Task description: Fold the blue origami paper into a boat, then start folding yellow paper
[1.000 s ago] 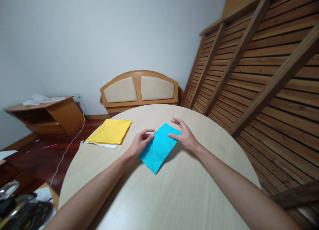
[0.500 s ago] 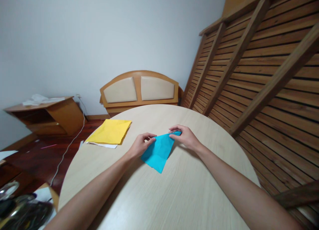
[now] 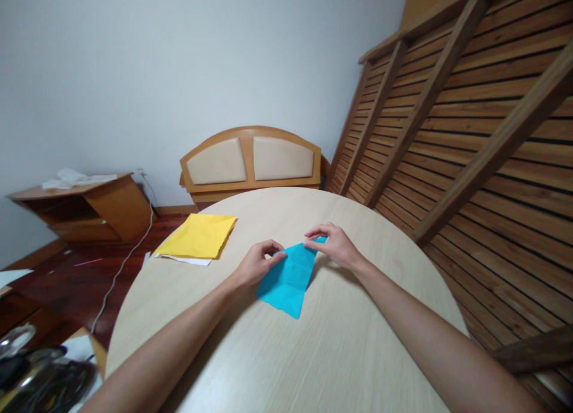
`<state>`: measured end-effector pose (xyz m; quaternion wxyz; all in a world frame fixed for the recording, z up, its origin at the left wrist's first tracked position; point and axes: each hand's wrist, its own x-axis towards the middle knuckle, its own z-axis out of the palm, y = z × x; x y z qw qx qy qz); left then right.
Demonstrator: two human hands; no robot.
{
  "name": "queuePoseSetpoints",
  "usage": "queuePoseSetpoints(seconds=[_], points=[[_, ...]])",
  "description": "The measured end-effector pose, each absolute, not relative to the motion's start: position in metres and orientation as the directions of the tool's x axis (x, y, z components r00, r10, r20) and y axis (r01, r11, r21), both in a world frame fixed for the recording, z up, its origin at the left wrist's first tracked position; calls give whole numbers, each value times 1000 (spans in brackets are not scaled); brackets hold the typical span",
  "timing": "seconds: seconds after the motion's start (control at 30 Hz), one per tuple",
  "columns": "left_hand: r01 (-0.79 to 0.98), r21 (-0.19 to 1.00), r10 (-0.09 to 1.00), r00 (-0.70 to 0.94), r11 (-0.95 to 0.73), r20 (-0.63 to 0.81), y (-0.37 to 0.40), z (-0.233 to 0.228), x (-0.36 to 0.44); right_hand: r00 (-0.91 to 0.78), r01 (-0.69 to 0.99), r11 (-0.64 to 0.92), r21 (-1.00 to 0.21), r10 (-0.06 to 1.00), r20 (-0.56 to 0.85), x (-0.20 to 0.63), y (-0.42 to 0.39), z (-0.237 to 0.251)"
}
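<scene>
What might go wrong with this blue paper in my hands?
The blue paper could crease or tear, since the left hand and right hand both hold it toward its far edge. Its near corner is unheld and might shift. The yellow paper lies near the table edge and might slip off.

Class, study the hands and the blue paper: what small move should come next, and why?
Probably lower the blue paper flat onto the table. The left hand pinches it at the upper left and the right hand near its upper right corner, while the shadow along its right side suggests it is not lying flat.
</scene>
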<state>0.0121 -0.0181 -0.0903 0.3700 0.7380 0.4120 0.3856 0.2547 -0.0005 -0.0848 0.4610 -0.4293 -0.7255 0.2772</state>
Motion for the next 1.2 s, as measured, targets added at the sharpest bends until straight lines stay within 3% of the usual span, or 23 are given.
queuePoseSetpoints(seconds=[0.17,0.37,0.47,0.53,0.7,0.8,0.9,1.1,1.2], points=[[290,897,918,316,-334,239,-18,-89,14,-185,224,470,-854,881,436,250,0,-88],[218,960,985,57,-174,165,-13,-90,13,-40,393,496,-774,850,525,241,-1,-94],[175,976,989,-52,-129,140,-10,-91,9,-64,371,404,-837,910,410,234,-5,-100],[132,983,986,-82,-131,143,-8,-92,7,-166,322,323,-890,945,283,229,-9,-105],[100,976,975,-88,-194,202,-3,-94,3,-396,107,185,-977,909,129,218,-20,-110],[125,972,975,-68,-200,209,-3,-92,2,-428,-24,170,-985,889,163,217,-21,-104],[166,965,977,-33,-204,213,-4,-88,2,-379,-59,249,-967,890,252,223,-16,-99],[179,964,980,50,-199,193,-8,-86,1,-177,89,418,-904,900,398,238,6,-102],[177,967,983,52,-184,178,-8,-86,1,-177,106,393,-913,911,372,241,9,-102]])
